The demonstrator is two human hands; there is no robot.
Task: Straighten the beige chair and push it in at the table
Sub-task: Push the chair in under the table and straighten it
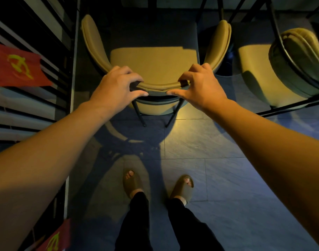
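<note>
The beige chair (151, 60) stands straight ahead of me, its curved padded back toward me and its seat pointing at the dark table (155, 31). The front part of the seat lies in shadow under the table edge. My left hand (117, 84) holds the top rim of the backrest at its left, thumb under the rim and fingers curled over it. My right hand (200, 84) holds the same rim at its right in the same way. Black metal legs show below the backrest.
A second beige chair (289, 66) with a black metal frame stands close on the right. A slatted wall with red flags (19, 66) runs along the left. My feet in sandals (133, 183) stand on the grey tiled floor behind the chair.
</note>
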